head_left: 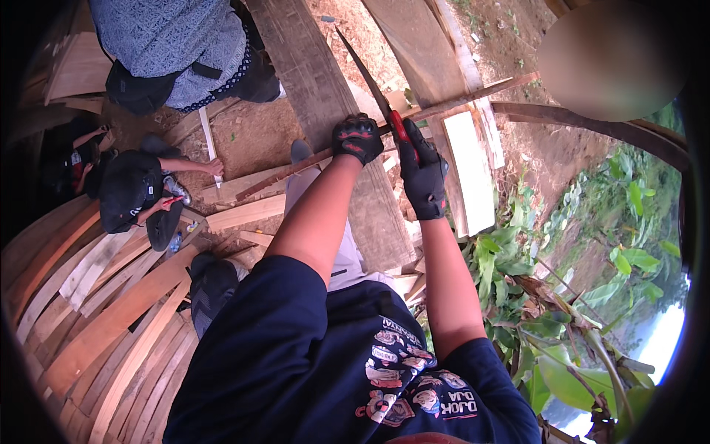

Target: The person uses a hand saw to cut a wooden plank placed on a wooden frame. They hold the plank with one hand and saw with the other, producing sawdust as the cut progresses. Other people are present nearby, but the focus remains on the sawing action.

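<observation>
A long, thin wooden strip [466, 99] lies slantwise across a wide grey-brown plank [377, 214]. My left hand [358, 138], in a black glove with red marks, is closed over the strip above that plank. Just to its right, my gloved right hand [424, 174] grips the red handle of a handsaw [364, 70]. The saw's dark, tapering blade points away and to the left. It passes over or against the strip close to my left hand; whether its edge touches the wood I cannot tell.
Another plank [414, 52] and a pale board [471, 174] lie to the right. Many long boards [118, 340] are stacked at lower left. A person in a patterned blue shirt [170, 44] stands at upper left; below, a crouching person in a black cap [131, 189] holds a thin strip. Leafy plants [569, 362] fill the right.
</observation>
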`<action>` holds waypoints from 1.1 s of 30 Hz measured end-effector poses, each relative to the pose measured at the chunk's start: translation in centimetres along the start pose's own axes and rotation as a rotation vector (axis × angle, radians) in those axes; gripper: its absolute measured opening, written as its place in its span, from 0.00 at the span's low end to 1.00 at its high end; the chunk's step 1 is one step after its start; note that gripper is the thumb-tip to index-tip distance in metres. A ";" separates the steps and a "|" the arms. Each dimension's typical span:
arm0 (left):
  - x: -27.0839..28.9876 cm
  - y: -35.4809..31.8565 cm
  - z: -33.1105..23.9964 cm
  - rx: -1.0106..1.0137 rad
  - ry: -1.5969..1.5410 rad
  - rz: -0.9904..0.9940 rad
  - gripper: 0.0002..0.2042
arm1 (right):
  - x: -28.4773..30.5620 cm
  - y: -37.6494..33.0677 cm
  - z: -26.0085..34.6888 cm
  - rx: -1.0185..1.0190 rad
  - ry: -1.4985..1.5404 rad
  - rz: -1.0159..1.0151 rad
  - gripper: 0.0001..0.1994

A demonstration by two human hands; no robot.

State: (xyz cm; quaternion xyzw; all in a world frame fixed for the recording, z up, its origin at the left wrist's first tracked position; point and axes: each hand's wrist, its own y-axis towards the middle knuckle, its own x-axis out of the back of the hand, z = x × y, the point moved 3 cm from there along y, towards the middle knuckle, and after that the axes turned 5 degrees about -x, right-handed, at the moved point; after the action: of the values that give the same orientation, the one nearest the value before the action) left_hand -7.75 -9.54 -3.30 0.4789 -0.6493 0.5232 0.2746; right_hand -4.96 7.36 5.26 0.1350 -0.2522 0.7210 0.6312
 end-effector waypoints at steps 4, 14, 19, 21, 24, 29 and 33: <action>-0.8 -0.2 0.7 -0.007 0.005 -0.015 0.17 | 1.6 -2.2 0.7 -0.209 0.044 0.113 0.21; 0.5 -0.8 -0.1 -0.008 0.029 -0.044 0.16 | 6.4 -11.1 -2.5 -0.042 -0.003 0.044 0.21; 1.0 0.1 0.3 0.002 0.038 0.051 0.18 | 11.4 -20.3 -3.3 -0.009 -0.012 0.017 0.21; 1.2 0.4 0.6 0.017 -0.007 0.085 0.19 | 13.3 -24.5 -3.2 -0.010 -0.075 0.019 0.21; 1.9 2.0 2.1 -0.017 0.008 0.144 0.27 | 17.2 -30.9 -3.0 -0.186 -0.114 0.045 0.19; 3.0 2.7 2.1 -0.067 0.037 0.200 0.39 | 23.5 -42.5 -3.2 -0.450 -0.115 -0.062 0.19; 1.3 1.1 0.7 -0.040 0.007 0.161 0.33 | 23.5 -44.6 -1.5 -0.601 0.039 -0.258 0.22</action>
State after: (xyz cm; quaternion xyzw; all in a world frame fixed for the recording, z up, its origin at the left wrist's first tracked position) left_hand -9.18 -10.68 -2.88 0.4179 -0.6951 0.5319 0.2436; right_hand 34.96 31.37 24.72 -0.0406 -0.4224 0.5308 0.7336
